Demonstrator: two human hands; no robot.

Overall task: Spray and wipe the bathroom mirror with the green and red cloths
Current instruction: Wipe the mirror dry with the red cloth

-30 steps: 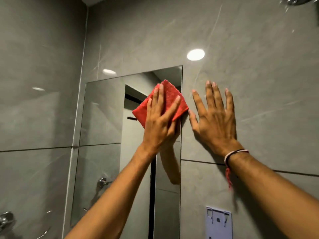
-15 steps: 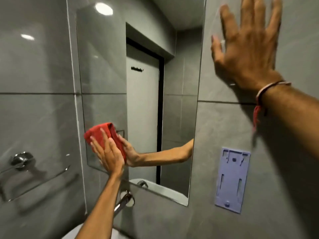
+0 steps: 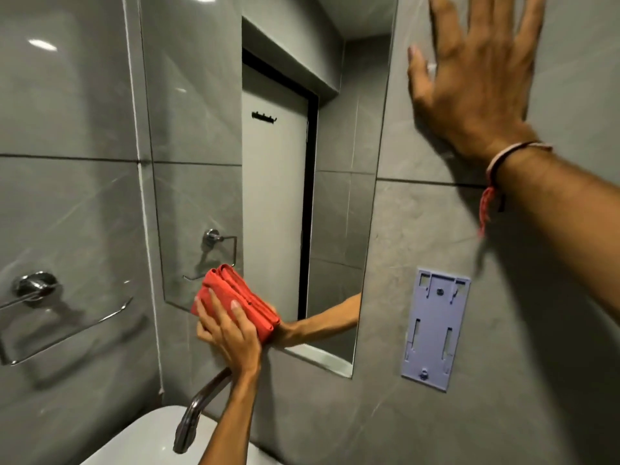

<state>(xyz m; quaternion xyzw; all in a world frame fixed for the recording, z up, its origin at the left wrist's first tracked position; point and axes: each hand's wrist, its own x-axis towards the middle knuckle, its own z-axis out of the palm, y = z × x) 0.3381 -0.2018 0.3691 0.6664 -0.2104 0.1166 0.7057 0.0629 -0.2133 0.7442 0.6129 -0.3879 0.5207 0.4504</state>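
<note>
Pressing a folded red cloth (image 3: 236,302) against the lower left corner of the bathroom mirror (image 3: 278,156), the person's left hand (image 3: 229,333) lies flat over the cloth's lower half with fingers spread and pointing up, so the cloth sits between palm and glass and sticks out above and to the right of the fingertips. The cloth overlaps the mirror's bottom edge, partly on glass and partly on the grey tiled wall (image 3: 419,297) just below. The mirror reflects that same hand and forearm reaching in from the right, along with a pale door, a row of dark hooks and a chrome ring holder. The right hand (image 3: 473,75) is splayed wide and empty, palm flat on the wall well to the right of the mirror and high up, with its fingertips cut off by the top of the view. A thread bracelet (image 3: 503,159) with a red tassel hangs at that wrist. Below the right forearm, a lilac plastic mounting plate (image 3: 436,330) is fixed to the wall with nothing in its slots. On the left wall a chrome towel ring (image 3: 33,286) hangs bare. Beneath the left forearm a dark metal tap spout (image 3: 198,407) curves down over the white rim of a basin (image 3: 147,437), whose visible part holds nothing.
</note>
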